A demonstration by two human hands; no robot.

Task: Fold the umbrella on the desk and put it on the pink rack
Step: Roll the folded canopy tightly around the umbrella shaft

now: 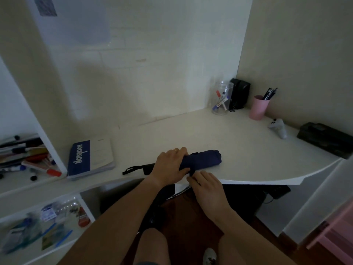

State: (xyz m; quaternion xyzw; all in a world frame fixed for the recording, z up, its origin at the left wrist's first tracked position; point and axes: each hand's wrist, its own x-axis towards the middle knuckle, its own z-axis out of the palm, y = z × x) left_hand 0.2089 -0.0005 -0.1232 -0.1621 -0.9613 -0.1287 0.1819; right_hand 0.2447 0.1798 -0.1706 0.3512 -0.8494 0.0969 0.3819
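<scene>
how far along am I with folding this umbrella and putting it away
Done: the navy folding umbrella is collapsed and rolled on the white desk. In hand: left hand grips it, right hand pinches the black strap. Left: moving it to the pink rack.

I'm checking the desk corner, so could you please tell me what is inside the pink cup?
The pink cup holds several dark pens, their tops sticking above the rim. The cup's opaque wall hides their lower parts and anything else inside.
</scene>
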